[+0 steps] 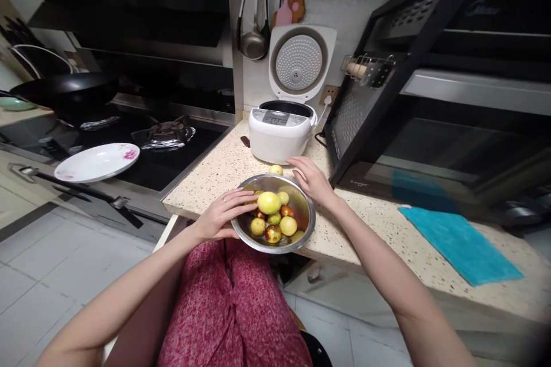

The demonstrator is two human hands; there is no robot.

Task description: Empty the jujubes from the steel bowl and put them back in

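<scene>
A metal bowl (309,222) at the counter's front edge holds several round fruits, yellow-green and reddish-brown, looking like jujubes. The largest, a smooth yellow fruit (269,203), lies on top. My left hand (221,213) grips the bowl's left side, its straight fingers reaching over the rim to the fruits and its thumb outside. Behind the bowl, a single yellow-green fruit (275,170) sits on the counter. My right hand (316,183) is open at the bowl's back right rim, fingers apart and pointing toward that fruit; whether it touches the rim is unclear.
Behind the bowl stands a white rice cooker (279,137), lid raised. A black oven (465,137) and a teal cloth (462,243) are on the right. Left are a gas stove (202,152), a wok (64,92) and a floral white plate (99,161). Ladles (252,45) hang behind.
</scene>
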